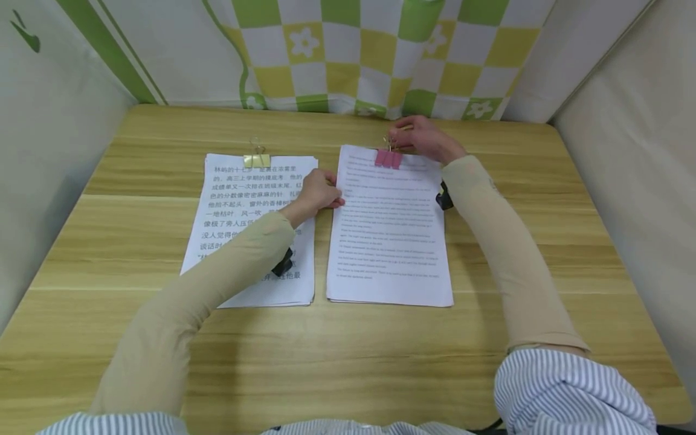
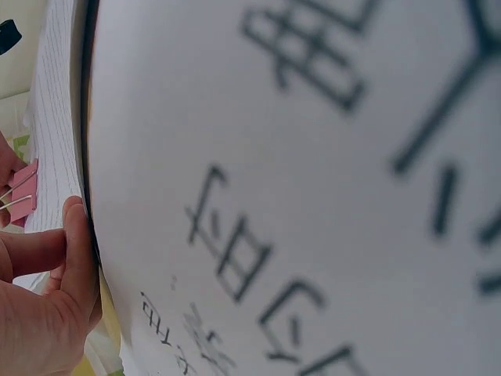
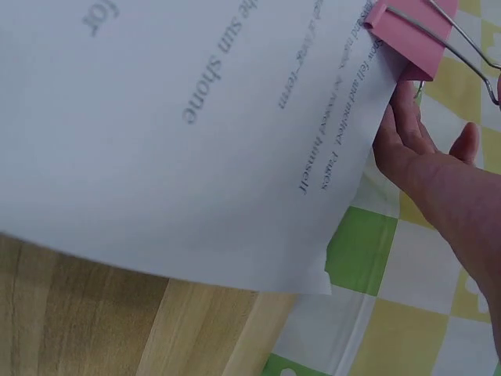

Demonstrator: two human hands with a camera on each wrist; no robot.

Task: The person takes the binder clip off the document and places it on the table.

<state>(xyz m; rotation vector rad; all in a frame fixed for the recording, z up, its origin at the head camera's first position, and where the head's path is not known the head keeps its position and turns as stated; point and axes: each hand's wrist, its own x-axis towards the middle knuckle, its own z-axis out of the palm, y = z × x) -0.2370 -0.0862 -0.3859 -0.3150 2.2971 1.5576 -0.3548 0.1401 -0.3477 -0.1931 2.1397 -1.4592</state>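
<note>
A stack of printed English pages [image 1: 388,235] lies right of centre, a pink binder clip [image 1: 388,159] at its top edge. My left hand [image 1: 316,192] grips this stack's left edge with thumb and fingers. At the top, my right hand [image 1: 424,138] holds the pink clip's wire handles with its fingertips, partly hidden behind the clip in the right wrist view. Under my left forearm lies a second stack with large Chinese characters [image 1: 244,211], with a yellow binder clip [image 1: 257,161] on its top edge.
The wooden table [image 1: 375,362] carries both stacks side by side, with a narrow gap between them. A checked green, yellow and white cloth [image 1: 370,54] hangs at the table's back edge. Pale cloth walls [image 1: 641,121] stand on both sides.
</note>
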